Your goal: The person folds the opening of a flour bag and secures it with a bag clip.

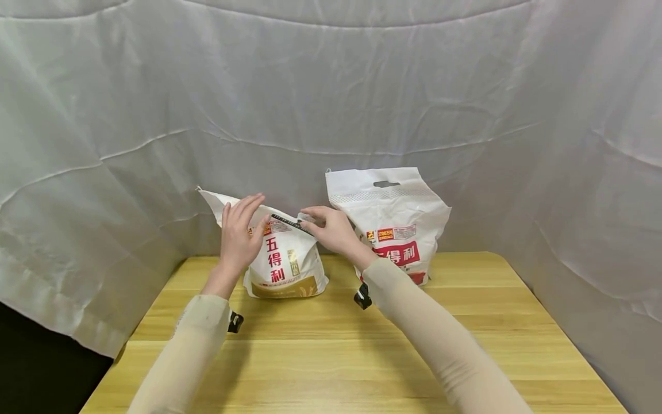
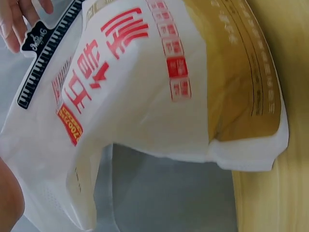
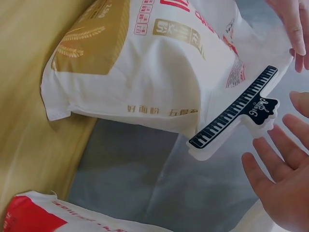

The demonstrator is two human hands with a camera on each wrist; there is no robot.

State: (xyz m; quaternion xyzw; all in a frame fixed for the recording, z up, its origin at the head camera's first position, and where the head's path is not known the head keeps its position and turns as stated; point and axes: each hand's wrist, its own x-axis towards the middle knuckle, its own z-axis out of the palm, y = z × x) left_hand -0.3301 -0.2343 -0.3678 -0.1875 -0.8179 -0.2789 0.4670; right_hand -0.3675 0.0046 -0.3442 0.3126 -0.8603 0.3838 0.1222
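A white flour bag with red characters and a gold lower band stands on the table, its top folded over. A black-and-white piano-key clip sits across the fold, also seen as the clip in the left wrist view. My left hand rests against the upper left of this bag, fingers extended; its grip is partly hidden. At the clip's tab is my right hand, its fingers spread and fingertips close to or touching the tab.
A second white flour bag, with a red label and a handle hole, stands to the right, partly behind my right forearm. Both bags are on a wooden table. Grey cloth hangs behind and at the sides.
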